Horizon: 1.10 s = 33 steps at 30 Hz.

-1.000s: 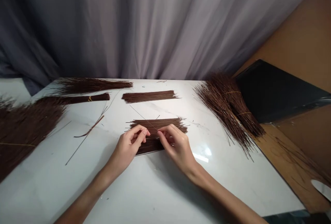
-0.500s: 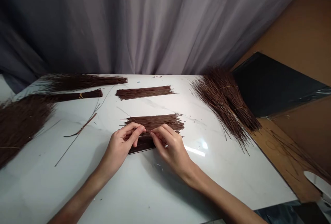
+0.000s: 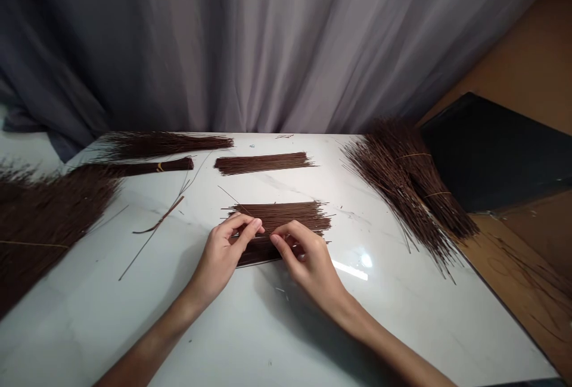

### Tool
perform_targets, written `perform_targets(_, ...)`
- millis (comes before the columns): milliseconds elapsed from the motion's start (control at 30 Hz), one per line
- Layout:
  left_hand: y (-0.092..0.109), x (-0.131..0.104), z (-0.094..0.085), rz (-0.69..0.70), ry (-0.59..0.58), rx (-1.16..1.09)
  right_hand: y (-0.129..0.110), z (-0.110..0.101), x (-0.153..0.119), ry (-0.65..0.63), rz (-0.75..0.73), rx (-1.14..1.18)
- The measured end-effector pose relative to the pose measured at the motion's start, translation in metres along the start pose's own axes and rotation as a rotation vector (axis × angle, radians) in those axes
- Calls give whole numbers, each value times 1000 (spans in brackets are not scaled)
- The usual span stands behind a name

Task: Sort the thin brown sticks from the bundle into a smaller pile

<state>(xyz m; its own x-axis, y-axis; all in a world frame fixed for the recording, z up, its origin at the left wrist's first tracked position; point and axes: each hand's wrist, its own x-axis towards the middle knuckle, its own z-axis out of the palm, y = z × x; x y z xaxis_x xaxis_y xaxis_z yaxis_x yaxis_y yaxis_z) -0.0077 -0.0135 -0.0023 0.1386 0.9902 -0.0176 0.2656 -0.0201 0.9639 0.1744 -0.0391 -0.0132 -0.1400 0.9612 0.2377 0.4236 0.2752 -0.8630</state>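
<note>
Closing gap: L hand [image 3: 226, 247] narrow, can't tell grip; R hand [image 3: 310, 254] pinches stick [image 3: 231, 197], prob. 2-handed work, well off table's far edge [image 3: 322, 137].

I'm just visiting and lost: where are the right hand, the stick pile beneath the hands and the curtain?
Right hand [image 3: 313, 256], head view: back of hand.
Stick pile [image 3: 288, 213], head view: far part.
Curtain [image 3: 250, 41], head view: middle folds.

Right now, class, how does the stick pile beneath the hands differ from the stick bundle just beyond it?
The near pile is spread broad from front to back; the far bundle is narrow.
The left hand and right hand partly hide the near pile, while the far bundle is unobstructed.
Both are thin brown sticks lying roughly side to side on the white table.
</note>
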Motion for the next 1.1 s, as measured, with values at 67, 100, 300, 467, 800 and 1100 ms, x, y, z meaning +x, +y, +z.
perform_targets(67, -1, 0, 0, -31, -5, -27, 0, 0, 0, -7, 19, 5)
perform_targets(100, -1, 0, 0, -45, -4, -46, 1, 0, 0, -10, 25, 7)
perform_targets(300, 1, 0, 1, -74, -6, -99, 0, -1, -1, 2, 36, 20)
perform_targets(467, 1, 1, 2, -55, 1, -74, 1, 0, -1, 12, 25, 40)
perform_targets(800, 0, 0, 0, -13, -12, -25, 1, 4, 2, 19, 0, 64)
perform_targets(1100, 4, -1, -4, -54, 4, -132, -1, -4, 0, -67, 143, 181)
